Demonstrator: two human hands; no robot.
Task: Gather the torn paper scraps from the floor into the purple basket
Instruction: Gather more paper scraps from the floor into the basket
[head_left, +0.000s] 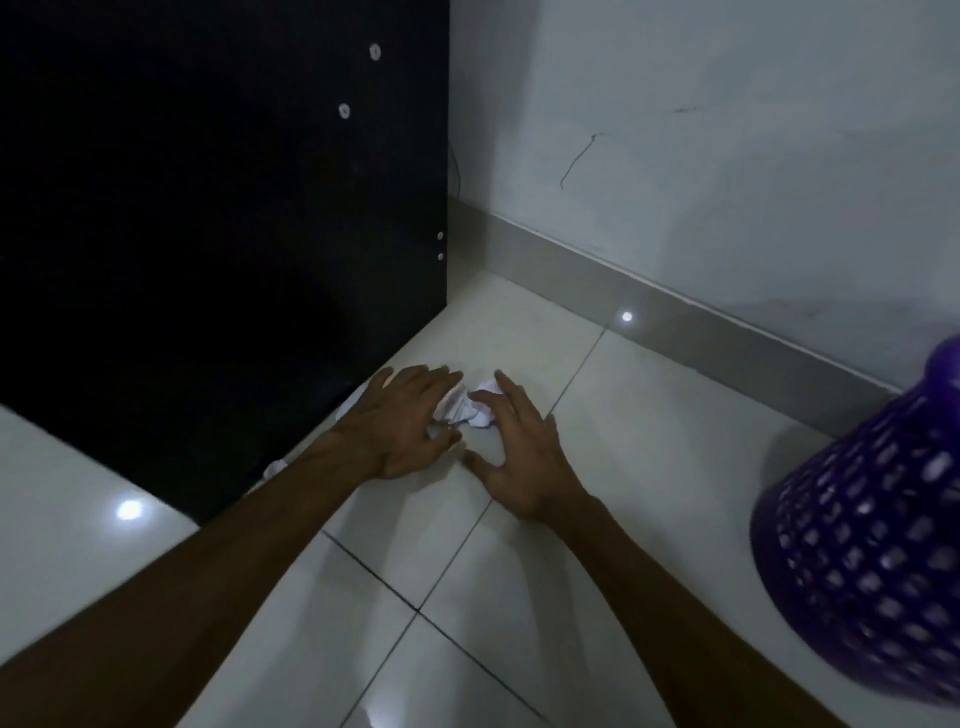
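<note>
A small heap of crumpled white paper scraps (465, 408) lies on the glossy pale tiled floor (623, 441), just beside the bottom edge of a tall black cabinet panel (208, 234). The left hand (402, 421) rests palm-down over the heap's left side, fingers (441, 376) spread and touching the paper. The right hand (519, 452) presses in from the right, fingers splayed, thumb stretched out low along the floor. More white scraps (275, 467) peek out by the left forearm against the panel. A purple perforated plastic basket (872, 530) stands well apart at the right, near the grey skirting (675, 312).
</note>
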